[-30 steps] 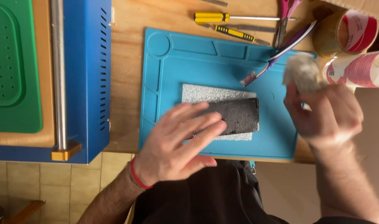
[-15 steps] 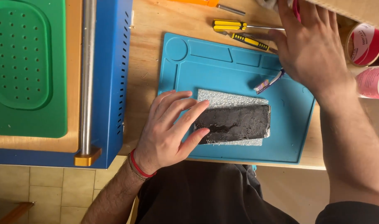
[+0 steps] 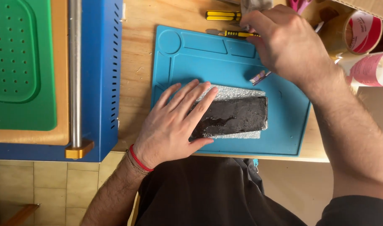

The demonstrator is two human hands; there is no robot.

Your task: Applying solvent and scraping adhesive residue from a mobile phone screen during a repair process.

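— So, at the left sits the blue machine (image 3: 101, 79); what's mid-frame?
— Left hand (image 3: 174, 121), fingers flat and spread, pins the dark slab (image 3: 235, 116) on the blue mat (image 3: 283, 138). Keep that pressure even.
— And upper right?
— Right hand (image 3: 290, 44) curls around a grey cloth (image 3: 252, 6) above the yellow screwdrivers (image 3: 223, 16); better to lift it clear of them.

A work mat (image 3: 283, 138) lies on the table (image 3: 137, 54) before me, a flat slab (image 3: 237, 115) on a padded sheet (image 3: 237, 93) in its middle. My left hand (image 3: 174, 121) rests on the slab's left end. My right hand (image 3: 290, 42) reaches over the mat's far edge, by the screwdrivers (image 3: 223, 16). A machine (image 3: 101, 75) stands left of the mat, tape rolls (image 3: 361, 27) to the right.
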